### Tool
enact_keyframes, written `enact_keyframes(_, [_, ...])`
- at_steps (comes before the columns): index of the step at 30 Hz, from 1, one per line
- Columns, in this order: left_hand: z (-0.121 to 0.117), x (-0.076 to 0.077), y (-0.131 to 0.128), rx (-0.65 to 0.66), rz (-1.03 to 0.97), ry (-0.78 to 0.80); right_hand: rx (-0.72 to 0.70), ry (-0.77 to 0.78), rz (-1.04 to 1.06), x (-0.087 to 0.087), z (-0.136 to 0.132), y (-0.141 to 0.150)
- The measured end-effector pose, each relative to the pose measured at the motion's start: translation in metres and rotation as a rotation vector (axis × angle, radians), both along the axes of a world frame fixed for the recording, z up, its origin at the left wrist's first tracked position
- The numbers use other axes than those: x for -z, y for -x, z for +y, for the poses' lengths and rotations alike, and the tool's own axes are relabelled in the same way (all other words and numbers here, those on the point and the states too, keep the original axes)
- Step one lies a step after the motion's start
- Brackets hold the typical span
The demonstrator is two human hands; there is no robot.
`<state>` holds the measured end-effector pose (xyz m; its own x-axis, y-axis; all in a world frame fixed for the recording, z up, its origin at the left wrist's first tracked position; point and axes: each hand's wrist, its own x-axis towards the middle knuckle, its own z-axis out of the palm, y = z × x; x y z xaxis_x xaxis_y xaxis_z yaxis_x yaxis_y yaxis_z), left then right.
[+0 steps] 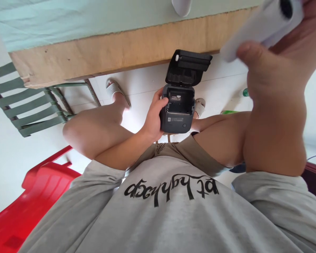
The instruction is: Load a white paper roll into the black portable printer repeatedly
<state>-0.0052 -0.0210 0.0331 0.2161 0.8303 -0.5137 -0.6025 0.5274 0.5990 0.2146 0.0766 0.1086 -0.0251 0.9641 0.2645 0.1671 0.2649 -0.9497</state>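
My left hand [156, 114] grips a black portable printer [177, 121] from its left side, above my lap. Its hinged lid [189, 65] stands raised, and the roll bay [181, 100] below shows only a small label inside. At the upper right, my right hand [276, 66] is closed around a white paper roll [255, 30], thumb along its near side. A dark round core hole shows at the roll's upper end. The roll and hand are slightly blurred, and most of the right fingers are hidden or cut off by the frame.
Ahead is a wooden-edged table [121, 45] with a pale green cloth [94, 17]; a white rounded object [182, 7] lies on it. A green slatted chair [26, 102] stands left, a red plastic chair [50, 182] lower left. A small green item [245, 92] is on the floor.
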Motion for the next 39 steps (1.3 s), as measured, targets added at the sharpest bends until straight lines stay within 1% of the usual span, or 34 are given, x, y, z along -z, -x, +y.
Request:
enact_keyframes(1, [0.0,0.0,-0.001,0.0,0.003,0.003,-0.038,-0.032,0.053,0.0,-0.011,0.003])
enact_keyframes(3, [0.001,0.001,-0.003,-0.009,0.019,0.008,-0.129,-0.084,-0.007,0.004,-0.031,0.004])
enact_keyframes(5, [0.001,0.003,-0.005,-0.02,0.048,0.016,-0.217,-0.126,-0.234,0.01,-0.044,0.003])
enact_keyframes(7, [0.001,0.007,-0.007,-0.021,0.081,0.027,-0.26,-0.188,-0.487,0.017,-0.051,0.001])
enact_keyframes(9, [0.002,0.01,-0.008,-0.001,0.095,0.034,-0.271,-0.232,-0.642,0.023,-0.055,0.001])
enact_keyframes(11, [0.002,0.012,-0.01,0.014,0.087,0.033,-0.266,-0.253,-0.728,0.029,-0.057,0.002])
enact_keyframes(13, [0.002,0.011,-0.013,0.021,0.082,0.024,-0.275,-0.227,-0.84,0.035,-0.058,0.003])
enact_keyframes(15, [0.002,0.01,-0.015,0.024,0.099,0.011,-0.313,-0.148,-0.952,0.04,-0.059,0.004])
enact_keyframes(17, [0.002,0.009,-0.016,0.027,0.12,-0.003,-0.367,-0.083,-0.994,0.045,-0.06,0.006])
enact_keyframes(20, [0.003,0.009,-0.018,0.017,0.124,-0.018,-0.414,-0.051,-1.003,0.05,-0.06,0.009])
enact_keyframes(23, [0.004,0.01,-0.018,0.021,0.116,-0.022,-0.377,-0.098,-0.985,0.049,-0.06,0.011])
enact_keyframes(25, [0.006,0.009,-0.019,0.026,0.107,-0.024,-0.363,-0.104,-0.955,0.044,-0.06,0.01])
enact_keyframes(29, [0.007,0.006,-0.018,0.03,0.103,-0.024,-0.496,-0.012,-0.867,0.027,-0.061,0.003])
enact_keyframes(31, [0.007,0.005,-0.017,0.064,0.101,-0.048,-0.55,-0.049,-0.841,0.021,-0.062,0.001])
enact_keyframes(34, [0.005,0.004,-0.014,0.136,0.092,-0.091,-0.593,-0.191,-0.76,0.019,-0.063,-0.001])
enact_keyframes(35, [0.005,0.004,-0.013,0.156,0.088,-0.094,-0.569,-0.24,-0.691,0.019,-0.063,-0.002])
enact_keyframes(36, [0.004,0.004,-0.012,0.175,0.083,-0.094,-0.51,-0.279,-0.604,0.019,-0.062,-0.003])
enact_keyframes(37, [0.004,0.004,-0.012,0.191,0.079,-0.097,-0.401,-0.297,-0.52,0.018,-0.061,-0.004])
enact_keyframes(39, [0.004,0.005,-0.011,0.216,0.081,-0.122,-0.08,-0.267,-0.418,0.014,-0.059,-0.005])
